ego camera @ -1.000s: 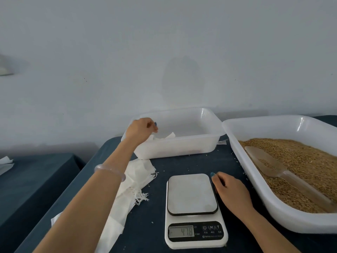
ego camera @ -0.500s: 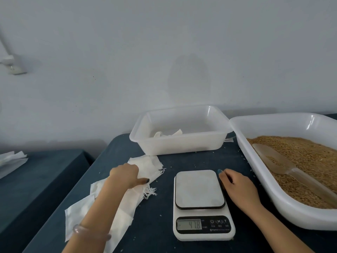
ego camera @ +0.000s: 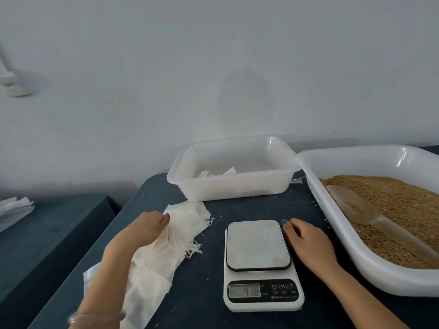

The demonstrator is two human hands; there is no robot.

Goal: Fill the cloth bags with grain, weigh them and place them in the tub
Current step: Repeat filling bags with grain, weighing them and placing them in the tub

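Note:
Several empty white cloth bags lie in a loose pile on the dark table, left of the scale. My left hand pinches the top bag near its upper edge. A white kitchen scale stands in the middle, its plate bare and its display lit. My right hand rests on the table against the scale's right side, fingers loosely curled, holding nothing. Behind, a small white tub holds a filled bag. At the right, a large white tub holds grain and a clear scoop.
The dark cloth-covered table has stray grains scattered near the scale. A lower dark surface to the left carries more white cloth. A grey wall stands close behind the tubs.
My left hand left the small tub, came back to the pile of empty bags and took hold of the top one. My right hand stayed beside the scale.

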